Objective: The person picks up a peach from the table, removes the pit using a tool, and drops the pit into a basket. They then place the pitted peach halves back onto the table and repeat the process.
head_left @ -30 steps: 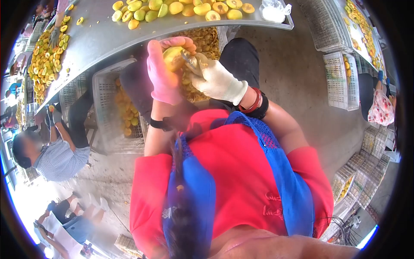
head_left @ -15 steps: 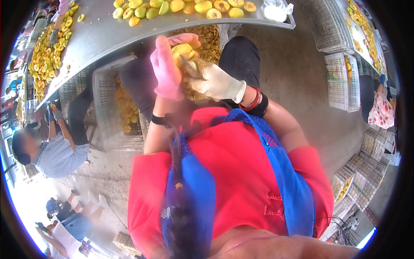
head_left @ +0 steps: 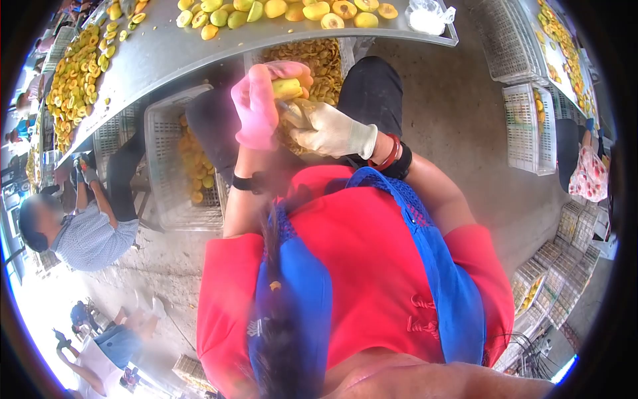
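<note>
Above heaped slices [head_left: 318,58], the left hand [head_left: 256,110] has its grip wrapped round a yellow fruit [head_left: 287,88], right hand [head_left: 332,130] clamped on some small tool [head_left: 290,110], probably mid-cut, so next calls for steadiness.

yellow fruit [head_left: 287,89] in the hands [head_left: 256,110]

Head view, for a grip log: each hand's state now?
Left pink-gloved hand: closed around yellow fruit.
Right cream-gloved hand: closed on slim greyish tool, blurred.

Tool [head_left: 297,114] in the right hand [head_left: 330,131] is kinda blurry and half hidden, and the metal table's [head_left: 199,52] far side gets cut off.
</note>
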A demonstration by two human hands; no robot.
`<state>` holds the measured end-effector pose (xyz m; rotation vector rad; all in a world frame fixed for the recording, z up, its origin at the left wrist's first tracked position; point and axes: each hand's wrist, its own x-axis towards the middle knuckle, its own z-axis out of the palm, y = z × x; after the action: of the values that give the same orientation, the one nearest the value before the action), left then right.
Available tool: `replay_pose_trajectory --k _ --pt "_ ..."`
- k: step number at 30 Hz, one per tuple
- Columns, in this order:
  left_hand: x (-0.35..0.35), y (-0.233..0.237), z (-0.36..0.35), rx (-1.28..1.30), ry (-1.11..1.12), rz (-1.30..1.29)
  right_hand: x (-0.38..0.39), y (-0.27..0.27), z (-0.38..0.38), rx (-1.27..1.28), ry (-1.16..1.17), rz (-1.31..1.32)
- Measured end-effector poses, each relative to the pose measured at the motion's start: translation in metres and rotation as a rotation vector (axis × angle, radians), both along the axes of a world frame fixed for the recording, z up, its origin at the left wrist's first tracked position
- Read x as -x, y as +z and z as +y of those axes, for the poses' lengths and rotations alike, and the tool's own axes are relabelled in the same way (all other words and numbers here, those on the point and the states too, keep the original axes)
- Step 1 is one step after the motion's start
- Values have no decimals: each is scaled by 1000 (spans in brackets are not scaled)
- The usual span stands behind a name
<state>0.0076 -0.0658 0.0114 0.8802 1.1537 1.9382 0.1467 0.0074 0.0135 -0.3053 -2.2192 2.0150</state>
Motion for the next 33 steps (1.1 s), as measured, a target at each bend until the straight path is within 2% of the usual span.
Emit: replay_pose_trajectory --k 2,4,6,8,10,13,14,17,18,20,21,22,23,24,25,27,28,29,30,31,33 --pt "3 -2 -2 5 -17 8 1 -7 -1 156 40 42" --pt "5 -3 -3 -5 -22 72 3 -25 0 318 93 -74" --pt "8 -6 -4 -6 -1 176 4 -33 0 427 136 -140" --pt "6 -4 -4 44 60 160 6 -33 0 472 165 -158" --pt "5 -5 -6 93 106 73 11 -38 -4 176 88 6" --pt "8 2 -6 156 136 -332 23 -53 -14 -134 1 305" --pt "8 3 -5 202 225 -277 23 -61 -18 -99 -1 247" --pt "34 -3 -11 53 230 -270 19 -50 -17 -91 16 151" --pt "52 -4 -20 21 231 -151 16 -42 -18 -64 -28 129" --pt "69 8 -36 151 667 61 12 -40 -17 -31 -139 119" --pt "84 7 -48 246 846 198 13 -58 -10 -61 -130 26" --pt "118 -13 -66 362 1023 349 16 -88 1 -93 -126 -65" --pt "115 7 -71 764 1106 493 16 -105 7 -122 -126 -157" --pt "129 -3 -84 900 1207 948 16 -64 17 61 -22 -574" --pt "140 -4 -87 1005 1278 1421 16 -76 16 -41 -93 -502" --pt "140 -8 -65 871 1097 1153 16 -107 8 -249 -225 -361" --pt "134 -7 -49 811 1002 1016 17 -94 5 -229 -276 -293" --pt "134 -11 -28 903 835 866 17 -91 3 -214 -303 -266" --pt "121 -14 -3 741 684 677 19 -90 2 -199 -332 -236" --pt "120 -25 23 754 544 869 19 -88 3 -186 -361 -204" --pt "91 -14 79 822 265 693 19 -80 7 -245 -405 -150"
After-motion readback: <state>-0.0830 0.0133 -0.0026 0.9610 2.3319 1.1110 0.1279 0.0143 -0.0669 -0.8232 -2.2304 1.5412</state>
